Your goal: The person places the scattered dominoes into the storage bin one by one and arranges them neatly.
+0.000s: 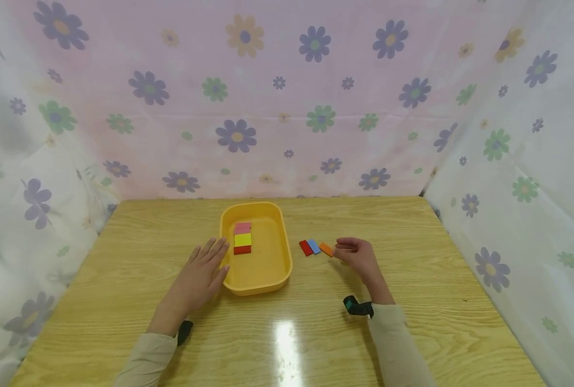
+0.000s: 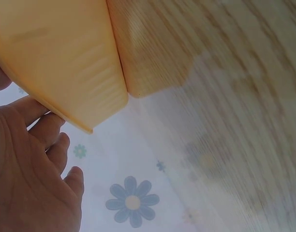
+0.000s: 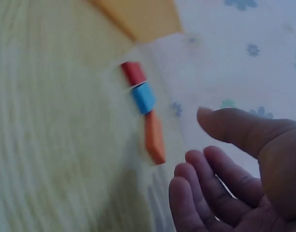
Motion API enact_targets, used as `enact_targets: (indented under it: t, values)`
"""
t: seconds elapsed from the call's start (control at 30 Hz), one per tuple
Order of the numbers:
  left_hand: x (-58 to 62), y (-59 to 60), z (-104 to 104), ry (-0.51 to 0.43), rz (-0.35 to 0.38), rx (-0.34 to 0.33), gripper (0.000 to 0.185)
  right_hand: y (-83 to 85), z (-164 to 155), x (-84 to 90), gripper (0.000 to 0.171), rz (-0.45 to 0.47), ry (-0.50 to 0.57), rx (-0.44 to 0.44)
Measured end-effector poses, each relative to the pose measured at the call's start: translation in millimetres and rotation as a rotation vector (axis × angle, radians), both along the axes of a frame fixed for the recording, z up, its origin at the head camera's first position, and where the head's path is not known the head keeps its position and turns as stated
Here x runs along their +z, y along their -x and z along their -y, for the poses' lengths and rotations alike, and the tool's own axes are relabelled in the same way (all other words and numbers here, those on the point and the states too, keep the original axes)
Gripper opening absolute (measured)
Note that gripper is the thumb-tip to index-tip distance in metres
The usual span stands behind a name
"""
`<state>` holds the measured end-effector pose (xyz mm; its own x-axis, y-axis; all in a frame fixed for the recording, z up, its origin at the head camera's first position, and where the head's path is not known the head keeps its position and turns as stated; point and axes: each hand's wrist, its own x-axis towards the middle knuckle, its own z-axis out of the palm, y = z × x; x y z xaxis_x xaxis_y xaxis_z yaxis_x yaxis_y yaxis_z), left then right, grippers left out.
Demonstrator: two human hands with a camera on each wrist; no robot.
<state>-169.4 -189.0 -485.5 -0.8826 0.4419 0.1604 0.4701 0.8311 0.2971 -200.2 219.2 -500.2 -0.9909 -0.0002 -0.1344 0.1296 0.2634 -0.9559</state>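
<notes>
My left hand [image 1: 197, 280] rests its extended fingers on the left rim of a yellow plastic tray [image 1: 287, 258]; in the left wrist view the fingers [image 2: 46, 130] lie along the tray's outer wall [image 2: 85, 63]. Inside the tray sit pink pieces [image 1: 242, 228], a yellow piece [image 1: 242, 240] and a red piece [image 1: 242, 250] in a column. Right of the tray lie a red block [image 1: 306, 248], a blue block [image 1: 314, 246] and an orange block [image 1: 326, 249]. Just beside the orange block is my right hand [image 1: 359, 259], its thumb and fingers apart with nothing between them in the right wrist view.
Everything stands on a wood-grain table [image 1: 413, 333]. Flower-patterned cloth [image 1: 267, 97] hangs behind it and along both sides. A black wrist strap [image 1: 358, 308] is on the right wrist. Light glares off the table's front middle.
</notes>
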Motion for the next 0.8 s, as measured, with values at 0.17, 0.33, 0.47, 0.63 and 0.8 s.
enact_targets:
  t: [0.17, 0.33, 0.47, 0.63, 0.8]
  values:
    - [-1.2, 0.3, 1.0, -0.006, -0.008, -0.001, 0.059, 3.5, 7.3, -1.5, 0.045, 0.009, -0.184, -0.037]
    - [-1.7, 0.4, 1.1, -0.012, -0.007, -0.003, 0.059, 8.5, 13.9, -2.9, 0.043, 0.007, -0.293, -0.068]
    - [-3.0, 0.9, 1.0, -0.009, -0.006, -0.004, 0.059, 10.8, 16.3, -6.3, 0.032, -0.022, -0.360, -0.064]
    - [-4.8, 1.6, 0.8, -0.016, -0.013, -0.005, 0.059, 11.5, 17.3, -7.4, 0.023, -0.042, -0.384, -0.061]
    - [-5.7, 1.9, 1.6, -0.018, -0.016, -0.004, 0.059, 11.0, 17.1, -6.3, 0.022, -0.060, -0.376, -0.042]
